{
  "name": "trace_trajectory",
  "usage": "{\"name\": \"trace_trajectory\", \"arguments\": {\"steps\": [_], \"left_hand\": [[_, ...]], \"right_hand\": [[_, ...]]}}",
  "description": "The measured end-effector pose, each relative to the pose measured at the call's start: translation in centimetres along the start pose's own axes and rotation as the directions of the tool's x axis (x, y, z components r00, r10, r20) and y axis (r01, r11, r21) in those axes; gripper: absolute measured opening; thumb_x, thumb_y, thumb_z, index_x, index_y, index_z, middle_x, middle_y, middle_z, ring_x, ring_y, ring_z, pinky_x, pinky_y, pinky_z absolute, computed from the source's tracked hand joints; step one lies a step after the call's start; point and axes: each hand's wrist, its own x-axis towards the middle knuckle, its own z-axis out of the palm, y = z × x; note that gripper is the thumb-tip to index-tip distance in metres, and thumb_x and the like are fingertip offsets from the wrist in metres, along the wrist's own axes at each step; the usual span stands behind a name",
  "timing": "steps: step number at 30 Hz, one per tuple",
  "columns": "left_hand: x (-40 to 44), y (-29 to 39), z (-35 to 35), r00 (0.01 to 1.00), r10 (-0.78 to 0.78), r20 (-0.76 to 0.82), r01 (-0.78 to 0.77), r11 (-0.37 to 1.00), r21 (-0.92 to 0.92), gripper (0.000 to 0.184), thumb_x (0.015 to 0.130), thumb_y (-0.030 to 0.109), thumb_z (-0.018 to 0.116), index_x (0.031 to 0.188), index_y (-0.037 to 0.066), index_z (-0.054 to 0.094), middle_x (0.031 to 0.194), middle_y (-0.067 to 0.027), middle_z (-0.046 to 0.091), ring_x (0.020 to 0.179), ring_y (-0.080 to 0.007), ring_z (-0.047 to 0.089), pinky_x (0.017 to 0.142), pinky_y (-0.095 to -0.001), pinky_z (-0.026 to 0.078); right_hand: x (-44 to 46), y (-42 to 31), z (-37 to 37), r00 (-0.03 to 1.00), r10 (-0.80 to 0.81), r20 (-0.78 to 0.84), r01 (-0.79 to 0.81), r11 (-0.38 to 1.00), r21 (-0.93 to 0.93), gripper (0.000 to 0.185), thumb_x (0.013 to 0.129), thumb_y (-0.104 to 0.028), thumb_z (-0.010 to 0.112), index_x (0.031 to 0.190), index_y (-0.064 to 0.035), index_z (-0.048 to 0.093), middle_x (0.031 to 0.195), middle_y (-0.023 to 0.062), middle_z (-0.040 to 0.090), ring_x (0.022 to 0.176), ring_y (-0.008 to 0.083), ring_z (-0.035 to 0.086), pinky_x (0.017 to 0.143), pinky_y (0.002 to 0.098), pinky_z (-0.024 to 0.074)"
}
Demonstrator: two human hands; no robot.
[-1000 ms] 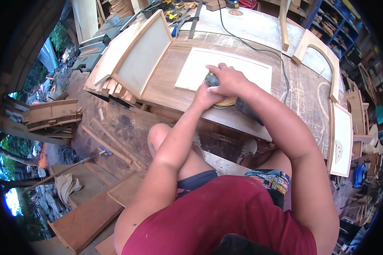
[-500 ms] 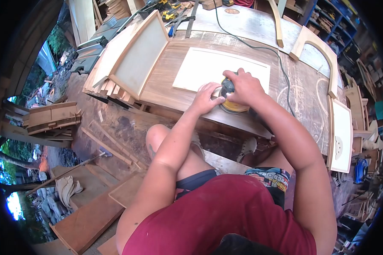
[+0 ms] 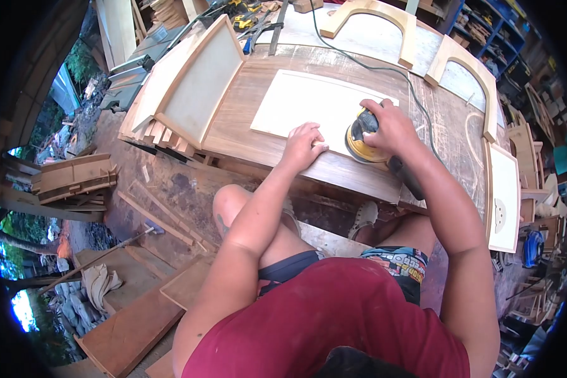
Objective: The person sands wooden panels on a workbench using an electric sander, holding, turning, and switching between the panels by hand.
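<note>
My right hand [image 3: 390, 126] is wrapped round the top of a yellow and black orbital sander [image 3: 360, 140]. The sander is tilted at the near right part of a pale framed wooden panel [image 3: 309, 101], its round pad side towards the near edge. My left hand [image 3: 303, 148] rests at the panel's near edge, left of the sander, with bent fingers gripping the edge and the thumb pointing right. The panel lies on a brown wooden worktable [image 3: 236, 135]. How firmly the sander's pad touches the panel is hidden.
A framed panel [image 3: 201, 85] leans upright at the left. Curved wooden frames [image 3: 375, 16] lie at the back and right. A dark power cord [image 3: 359, 62] crosses the table. Another pale panel [image 3: 504, 201] stands at the right. Boards and sticks [image 3: 129, 327] lie on the left floor.
The sander and my right hand have moved right, away from my left hand, and the sander has tilted. My left hand stays near the panel's near edge. The view has shifted slightly.
</note>
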Motion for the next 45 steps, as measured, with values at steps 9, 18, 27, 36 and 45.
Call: {"name": "trace_trajectory", "arguments": {"steps": [9, 18, 27, 36, 45], "left_hand": [[-0.1, 0.1, 0.2, 1.000, -0.010, -0.017, 0.010, 1.000, -0.001, 0.024, 0.080, 0.024, 0.082, 0.090, 0.010, 0.066, 0.131, -0.0107, 0.063, 0.130, -0.0297, 0.052, 0.111, -0.0461, 0.036], [-0.1, 0.3, 0.2, 1.000, -0.017, 0.014, 0.017, 1.000, 0.003, 0.026, 0.079, 0.024, 0.083, 0.093, 0.010, 0.065, 0.133, -0.0116, 0.061, 0.131, -0.0313, 0.052, 0.111, -0.0472, 0.036], [-0.1, -0.2, 0.9, 1.000, -0.013, 0.029, 0.011, 0.998, 0.064, 0.032, 0.079, 0.030, 0.083, 0.096, 0.010, 0.066, 0.135, -0.0150, 0.060, 0.132, -0.0353, 0.051, 0.113, -0.0528, 0.034], [-0.2, 0.0, 1.1, 1.000, -0.018, 0.012, 0.017, 0.992, 0.121, 0.033, 0.079, 0.029, 0.084, 0.097, 0.009, 0.063, 0.139, -0.0152, 0.059, 0.137, -0.0340, 0.049, 0.115, -0.0500, 0.032], [-0.3, -0.1, 0.9, 0.999, -0.012, 0.034, 0.007, 0.991, 0.132, 0.033, 0.079, 0.028, 0.084, 0.096, 0.009, 0.062, 0.139, -0.0153, 0.059, 0.136, -0.0340, 0.049, 0.114, -0.0507, 0.033]], "right_hand": [[-1.6, -1.3, 0.0, 0.997, -0.023, 0.077, 0.025, 0.999, -0.028, 0.076, 0.071, -0.028, 0.082, 0.142, -0.0265, 0.054, 0.126, 0.0183, 0.059, 0.116, 0.0377, 0.063, 0.096, 0.0467, 0.0556], [-2.2, -0.2, -0.3, 0.999, -0.009, 0.049, 0.010, 0.999, -0.035, 0.076, 0.070, -0.026, 0.083, 0.141, -0.0266, 0.055, 0.123, 0.0186, 0.059, 0.115, 0.0380, 0.062, 0.095, 0.0464, 0.0559], [-0.4, 5.9, 0.1, 0.992, 0.126, -0.033, -0.129, 0.985, -0.114, 0.075, 0.072, -0.031, 0.081, 0.143, -0.0274, 0.054, 0.125, 0.0191, 0.060, 0.113, 0.0395, 0.065, 0.094, 0.0473, 0.0559], [-0.9, 6.1, 0.0, 0.998, 0.061, -0.024, -0.065, 0.977, -0.202, 0.073, 0.075, -0.034, 0.079, 0.143, -0.0289, 0.054, 0.126, 0.0197, 0.061, 0.108, 0.0396, 0.068, 0.091, 0.0476, 0.0587], [-1.5, 6.5, -0.1, 0.992, 0.094, -0.087, -0.107, 0.981, -0.162, 0.069, 0.076, -0.027, 0.079, 0.140, -0.0244, 0.055, 0.120, 0.0197, 0.061, 0.107, 0.0388, 0.068, 0.088, 0.0464, 0.0590]]}}
